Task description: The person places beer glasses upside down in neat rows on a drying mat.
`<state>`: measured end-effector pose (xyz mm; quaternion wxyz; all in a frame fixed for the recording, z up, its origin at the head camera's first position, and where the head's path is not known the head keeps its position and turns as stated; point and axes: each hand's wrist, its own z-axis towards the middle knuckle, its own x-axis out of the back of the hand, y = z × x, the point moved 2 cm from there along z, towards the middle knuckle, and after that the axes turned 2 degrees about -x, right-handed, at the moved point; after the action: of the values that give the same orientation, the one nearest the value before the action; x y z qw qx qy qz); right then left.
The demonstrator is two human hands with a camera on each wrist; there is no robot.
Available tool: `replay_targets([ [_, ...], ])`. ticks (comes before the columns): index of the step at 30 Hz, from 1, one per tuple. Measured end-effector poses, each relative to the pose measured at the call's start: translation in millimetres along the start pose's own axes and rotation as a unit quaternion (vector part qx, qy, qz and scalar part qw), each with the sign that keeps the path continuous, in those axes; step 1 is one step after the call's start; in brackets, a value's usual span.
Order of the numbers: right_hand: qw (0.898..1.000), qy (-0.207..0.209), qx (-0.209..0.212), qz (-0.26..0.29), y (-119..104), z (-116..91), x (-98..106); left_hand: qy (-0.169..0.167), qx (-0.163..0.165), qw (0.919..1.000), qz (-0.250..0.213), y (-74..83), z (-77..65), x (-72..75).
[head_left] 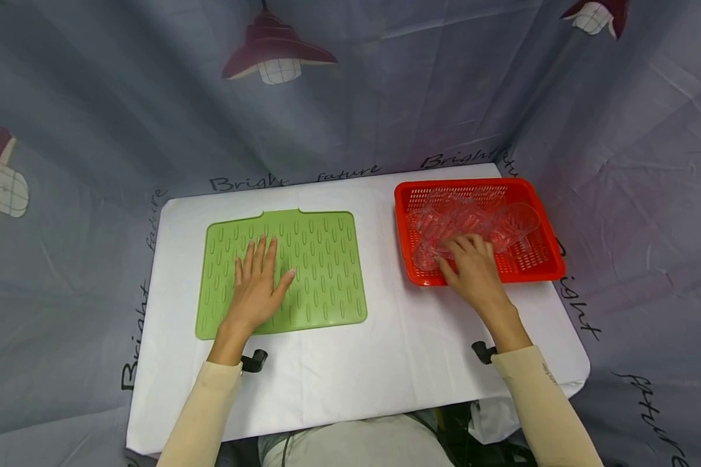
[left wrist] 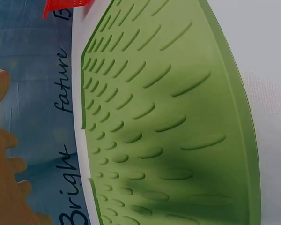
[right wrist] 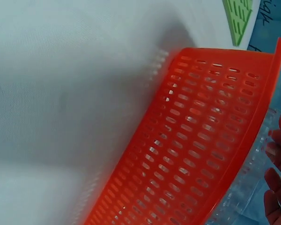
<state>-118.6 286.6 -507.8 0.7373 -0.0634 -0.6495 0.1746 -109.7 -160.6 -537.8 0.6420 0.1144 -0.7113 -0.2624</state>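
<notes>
My left hand (head_left: 254,295) is over a light green mat (head_left: 327,279) with raised oval ridges, its fingers straight and thumb spread. In the left wrist view the hand's shadow falls on the ridges. On the right, my right hand (head_left: 476,272) reaches over the near rim of a red slotted plastic basket (head_left: 402,237). Its fingers are loosely bent, fingertips right at the clear, cup-like pieces (head_left: 516,220) heaped inside. The right wrist view shows the basket's slotted side (right wrist: 192,122), with bent fingers (right wrist: 276,176) beyond the rim.
A white cloth covers the table (head_left: 380,363). Grey curtains (head_left: 397,78) printed with lamps and lettering hang around its back and sides. Black wrist mounts (head_left: 254,360) stick out at both cuffs. The person's lap (head_left: 356,444) is at the table's front edge.
</notes>
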Motion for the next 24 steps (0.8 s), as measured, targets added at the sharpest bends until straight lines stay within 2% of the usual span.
replay_targets([
  [6, 1.0, 0.012, 0.017, 0.0, -0.4, 2.4, -2.7, 0.004, -0.008, 0.9998, -0.016, 2.6, -1.2, -2.7],
  [15, 0.999, 0.028, 0.026, -0.011, 0.5, 5.6, -4.1, 0.043, -0.023, 0.9956, -0.08, 8.2, -3.3, -8.7],
  [24, 0.998, 0.049, 0.035, -0.017, 1.1, 5.3, -4.7, 0.037, -0.015, 0.9932, -0.109, 11.5, -9.3, -15.0],
])
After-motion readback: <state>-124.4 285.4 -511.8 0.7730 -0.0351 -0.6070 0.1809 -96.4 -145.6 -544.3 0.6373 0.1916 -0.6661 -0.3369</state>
